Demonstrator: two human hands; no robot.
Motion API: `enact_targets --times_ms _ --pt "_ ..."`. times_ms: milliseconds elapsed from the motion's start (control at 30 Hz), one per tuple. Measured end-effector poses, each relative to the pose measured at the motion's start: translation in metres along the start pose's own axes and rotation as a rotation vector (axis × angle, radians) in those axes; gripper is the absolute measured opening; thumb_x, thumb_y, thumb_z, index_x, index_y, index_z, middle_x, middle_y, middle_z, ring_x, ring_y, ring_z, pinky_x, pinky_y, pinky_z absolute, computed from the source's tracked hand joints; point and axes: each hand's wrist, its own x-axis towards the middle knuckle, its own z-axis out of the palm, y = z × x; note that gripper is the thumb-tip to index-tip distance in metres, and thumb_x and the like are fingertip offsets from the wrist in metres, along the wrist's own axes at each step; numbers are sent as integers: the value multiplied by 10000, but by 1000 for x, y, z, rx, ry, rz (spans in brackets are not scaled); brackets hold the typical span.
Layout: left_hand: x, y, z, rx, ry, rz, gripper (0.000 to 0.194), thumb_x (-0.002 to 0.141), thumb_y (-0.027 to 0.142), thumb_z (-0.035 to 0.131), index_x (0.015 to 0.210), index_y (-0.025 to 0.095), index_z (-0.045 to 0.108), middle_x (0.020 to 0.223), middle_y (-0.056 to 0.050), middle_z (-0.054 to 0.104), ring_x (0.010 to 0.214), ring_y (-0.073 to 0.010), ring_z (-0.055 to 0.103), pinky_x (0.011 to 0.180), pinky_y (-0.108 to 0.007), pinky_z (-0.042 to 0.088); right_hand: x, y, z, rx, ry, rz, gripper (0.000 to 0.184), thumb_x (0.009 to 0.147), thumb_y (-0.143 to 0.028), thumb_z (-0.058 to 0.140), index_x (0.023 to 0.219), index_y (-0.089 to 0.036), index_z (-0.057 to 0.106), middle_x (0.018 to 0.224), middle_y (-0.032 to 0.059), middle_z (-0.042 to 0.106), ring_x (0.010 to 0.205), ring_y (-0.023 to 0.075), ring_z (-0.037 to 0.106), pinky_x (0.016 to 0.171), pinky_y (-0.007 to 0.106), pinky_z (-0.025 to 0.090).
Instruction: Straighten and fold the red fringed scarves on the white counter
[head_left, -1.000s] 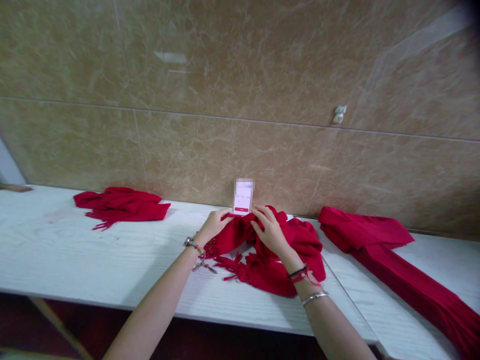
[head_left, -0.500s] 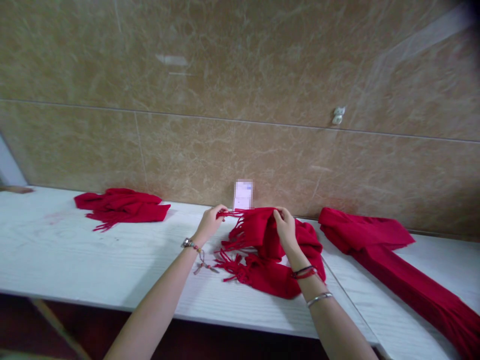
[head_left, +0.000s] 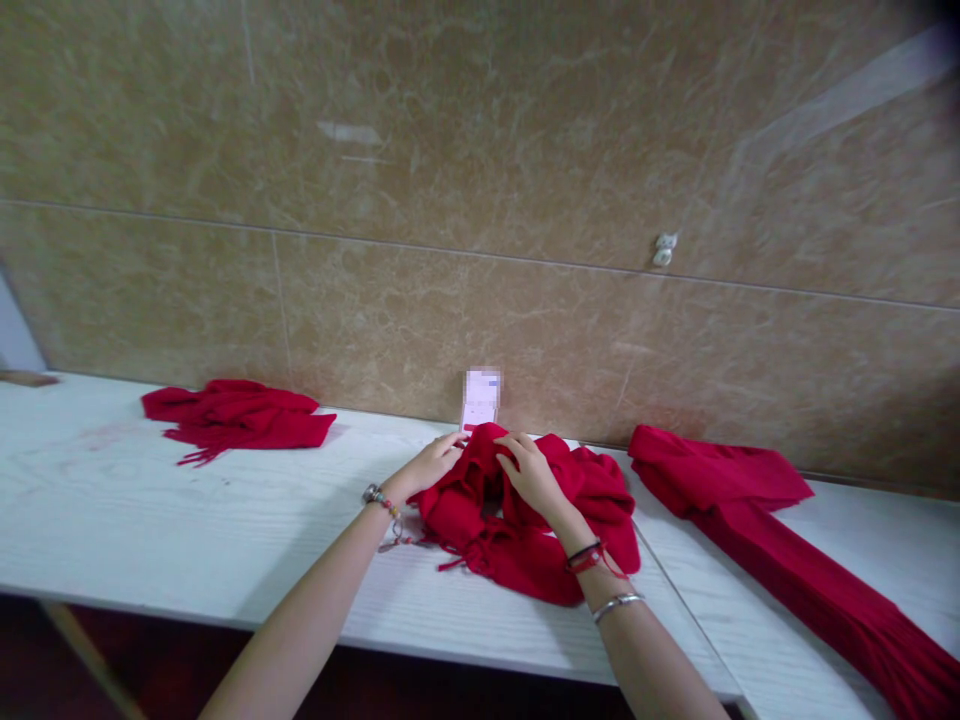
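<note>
A red scarf (head_left: 532, 565) with fringe lies bunched in a loose ring on the white table. My left hand (head_left: 433, 466) rests against its left edge, fingers stretched out and touching the cloth; the thumb is hard to make out. On the top of the bunch lies my right hand (head_left: 531, 478), its thumb and fingers apart over the folds. Much of the fringe is tucked among the folds or hidden behind my left hand. A phone (head_left: 480, 400), its screen partly blurred, leans on the wall just behind the scarf.
Another crumpled red scarf (head_left: 240, 415) lies to the left. Folded red scarves (head_left: 720, 470) stretch across the right side. The white tabletop (head_left: 300, 540) meets a brown marbled wall (head_left: 375, 320), which carries a small white ornament (head_left: 664, 249). A seam crosses the table at right.
My hands have come closer together, the right moving left. The fringe strands that my left hand pinched are let go, and that scarf end is now heaped over the bunch.
</note>
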Motion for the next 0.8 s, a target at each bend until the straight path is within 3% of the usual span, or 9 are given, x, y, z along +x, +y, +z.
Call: enact_targets --times_ms 67,133,200,267,367,433,533,667,800 --pt "-2 -3 1 62 -43 -40 349 748 274 551 1081 170 536 1047 -86 602 948 -200 569 842 -324 451 -3 8 3 -77 -11 9 361 773 -157 466 1121 -210 546 1116 108 531 1054 244 491 889 426 424" --pt "-5 -6 -2 87 -117 -45 488 641 271 661 1097 165 521 1009 -75 609 885 -203 588 783 -315 475 -6 18 4 -135 -3 45 455 747 -126 462 1192 -212 502 1184 114 487 1102 251 457 915 440 408" --pt "-6 -8 -8 82 -156 -43 511 606 179 658 1096 169 512 966 -53 618 843 -186 598 747 -294 483 -8 27 4 -167 14 91 509 721 -78 434 1212 -197 489 1188 118 482 1108 248 453 924 434 406" --pt "-6 -9 -12 105 -103 -62 411 626 99 586 1027 171 534 912 -37 630 813 -169 603 731 -281 481 -8 31 3 -180 48 127 534 696 -36 400 1201 -177 502 1169 127 496 1102 246 456 926 430 406" --pt "-2 -8 -14 132 68 -91 200 693 100 518 877 164 561 820 -32 640 770 -162 609 719 -280 476 -5 26 2 -155 105 98 498 718 -43 387 1178 -179 524 1177 130 501 1123 249 445 938 447 397" --pt "1 -5 -12 56 119 -58 118 730 156 529 843 161 565 813 -35 643 775 -161 612 722 -277 477 -2 18 2 -115 126 47 438 769 -96 399 1180 -188 522 1206 130 491 1146 249 431 948 457 388" --pt "2 5 -8 -75 107 3 95 740 202 562 822 157 576 829 -33 647 790 -156 609 737 -273 478 1 5 3 -50 97 -21 404 825 -168 397 1217 -202 489 1238 126 480 1168 233 420 959 441 382" --pt "-1 19 -5 -65 74 83 85 770 192 543 785 157 618 820 -26 663 797 -155 603 785 -275 457 0 -4 4 -31 2 -82 415 843 -196 414 1255 -233 450 1261 101 480 1209 225 382 968 439 359" --pt "-2 26 -5 -20 70 181 111 788 185 527 774 165 636 815 -19 665 784 -149 597 777 -256 445 0 -7 1 -68 -52 -104 272 837 -190 451 1071 -235 580 1054 71 610 1064 222 502 981 472 303"
